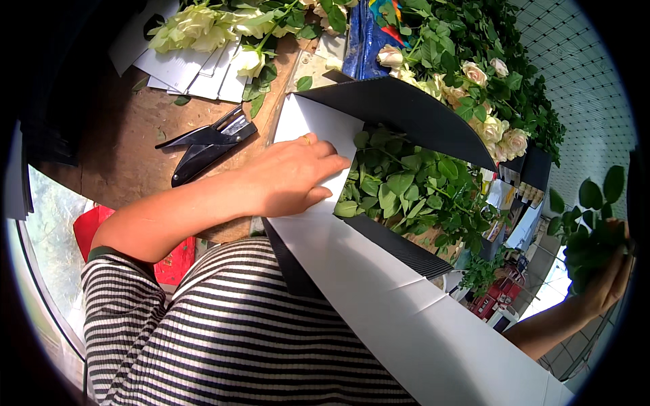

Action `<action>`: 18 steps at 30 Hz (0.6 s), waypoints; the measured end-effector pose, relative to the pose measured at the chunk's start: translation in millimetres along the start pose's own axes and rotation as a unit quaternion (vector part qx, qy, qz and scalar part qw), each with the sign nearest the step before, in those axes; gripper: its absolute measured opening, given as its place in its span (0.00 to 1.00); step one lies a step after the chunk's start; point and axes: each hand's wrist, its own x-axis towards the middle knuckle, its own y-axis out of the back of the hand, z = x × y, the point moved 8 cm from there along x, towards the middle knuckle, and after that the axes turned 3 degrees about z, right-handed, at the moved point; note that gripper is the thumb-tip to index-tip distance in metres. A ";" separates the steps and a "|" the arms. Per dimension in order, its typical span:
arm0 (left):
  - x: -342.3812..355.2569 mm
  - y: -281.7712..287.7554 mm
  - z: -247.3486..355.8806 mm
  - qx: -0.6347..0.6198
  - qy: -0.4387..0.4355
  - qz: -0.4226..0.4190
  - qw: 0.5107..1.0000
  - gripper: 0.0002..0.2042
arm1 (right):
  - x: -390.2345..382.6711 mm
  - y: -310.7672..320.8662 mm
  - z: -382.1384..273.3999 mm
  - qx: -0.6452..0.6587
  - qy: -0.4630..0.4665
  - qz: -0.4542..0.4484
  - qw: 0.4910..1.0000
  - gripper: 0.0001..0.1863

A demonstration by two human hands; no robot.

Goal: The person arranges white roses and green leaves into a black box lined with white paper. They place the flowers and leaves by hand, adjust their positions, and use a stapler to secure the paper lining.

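Note:
My left hand (298, 176) lies palm down with slightly bent fingers on the white inside of a cardboard wrap (399, 291). The wrap is black and ribbed outside, and a long white strip of it runs toward the lower right. Green rose leaves and stems (399, 189) lie between its black sides; their flowers are not visible there. At the far right edge, my right hand (602, 284) is raised with its fingers closed around a leafy green stem (589, 230). The dark rim of the picture hides part of that hand.
A black stapler (210, 145) lies on the brown wooden table (122, 135). Beyond it are white cards (196, 71) and cream roses (196, 30). More pale roses (487, 101) with dense foliage stand at the back right. A red object (177, 262) shows below the table edge.

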 end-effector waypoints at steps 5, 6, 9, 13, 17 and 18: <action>14.7 20.5 -29.3 -0.267 0.111 0.039 0.956 0.19 | -79.1 -259.5 -84.9 0.309 -0.036 -0.451 0.837 0.23; 13.7 18.7 -25.7 -0.259 0.122 0.011 0.958 0.19 | -96.5 -282.2 -92.7 0.352 -0.031 -0.455 0.817 0.22; 9.9 10.2 -6.0 -0.136 0.068 -0.022 0.988 0.20 | -126.3 -320.1 -102.6 0.379 -0.015 -0.467 0.799 0.20; 0.8 -10.5 13.2 0.012 -0.035 -0.052 0.998 0.14 | -142.6 -335.0 -102.2 0.343 0.014 -0.500 0.795 0.19; -9.8 -10.8 12.4 0.031 -0.008 0.007 0.999 0.11 | -35.3 -255.9 -85.8 0.419 0.087 -0.401 0.810 0.17; -11.3 -10.9 11.6 0.033 -0.001 -0.001 0.999 0.11 | -4.4 -229.6 -65.9 0.511 0.038 -0.357 0.781 0.16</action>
